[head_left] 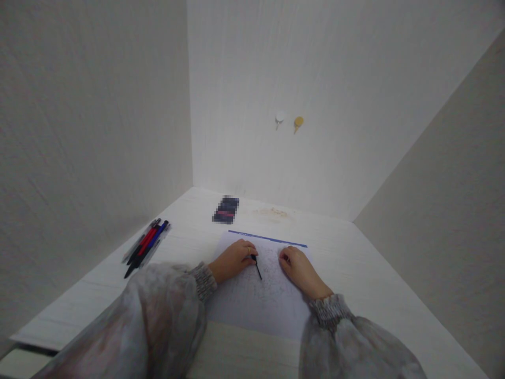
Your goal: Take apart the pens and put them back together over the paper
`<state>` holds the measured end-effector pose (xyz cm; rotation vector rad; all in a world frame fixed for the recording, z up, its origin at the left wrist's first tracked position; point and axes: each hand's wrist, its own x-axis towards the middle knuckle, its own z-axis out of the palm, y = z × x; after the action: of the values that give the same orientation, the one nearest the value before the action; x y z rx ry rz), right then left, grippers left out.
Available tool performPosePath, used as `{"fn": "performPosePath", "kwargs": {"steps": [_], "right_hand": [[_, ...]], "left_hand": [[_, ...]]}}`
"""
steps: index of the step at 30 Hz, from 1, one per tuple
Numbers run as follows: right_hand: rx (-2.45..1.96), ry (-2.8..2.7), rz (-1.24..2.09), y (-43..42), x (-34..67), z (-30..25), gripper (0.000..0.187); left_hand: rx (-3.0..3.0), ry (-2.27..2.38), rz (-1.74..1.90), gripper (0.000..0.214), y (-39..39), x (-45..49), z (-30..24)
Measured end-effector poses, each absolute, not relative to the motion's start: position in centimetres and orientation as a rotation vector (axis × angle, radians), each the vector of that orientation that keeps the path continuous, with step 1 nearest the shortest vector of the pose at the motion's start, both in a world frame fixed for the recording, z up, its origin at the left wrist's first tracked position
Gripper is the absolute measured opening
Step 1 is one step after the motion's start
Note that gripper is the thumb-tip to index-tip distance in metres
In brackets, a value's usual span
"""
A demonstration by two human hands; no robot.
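The left hand (235, 259) pinches a black rod (258, 268) pointing toward five o'clock over the paper (256, 313). The right hand (295, 266), at the rod's three o'clock, has curled fingers; I cannot tell whether it grips anything.

No text can be read with certainty. The sheet of paper (252, 316) bears faint greyish-purple marks, densest around its middle and upper part; they are too small and blurred to tell whether they are writing, print or drawing. The blue strip (272, 240) along the paper's far edge carries a few tiny pale marks near its left end, perhaps lettering, also illegible. On the bench (379, 295), the dark rectangular object (226, 209) is pixelated, with a reddish band across it; any characters there are obscured.
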<state>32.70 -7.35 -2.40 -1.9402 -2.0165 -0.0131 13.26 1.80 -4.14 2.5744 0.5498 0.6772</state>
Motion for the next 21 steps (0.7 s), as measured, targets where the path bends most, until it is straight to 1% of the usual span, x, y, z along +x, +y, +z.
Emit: {"fn": "performPosePath", "kwargs": {"steps": [8, 13, 17, 21], "right_hand": [[-2.069, -1.961, 0.107, -7.6, 32.1, -2.7, 0.007], [-2.032, -1.931, -0.060, -7.8, 30.9, -2.1, 0.016], [-1.903, -2.015, 0.024, -7.8, 28.9, -2.2, 0.018], [-1.929, -2.077, 0.021, -8.0, 27.0, -2.3, 0.015]], "left_hand": [[2.574, 0.546, 0.683, 0.022, 1.8, 13.3, -4.3], [2.594, 0.535, 0.692, 0.022, 1.9, 13.2, -4.3], [2.628, 0.511, 0.677, 0.021, 1.9, 13.2, -4.2], [2.653, 0.489, 0.664, 0.018, 2.0, 13.3, -4.4]]}}
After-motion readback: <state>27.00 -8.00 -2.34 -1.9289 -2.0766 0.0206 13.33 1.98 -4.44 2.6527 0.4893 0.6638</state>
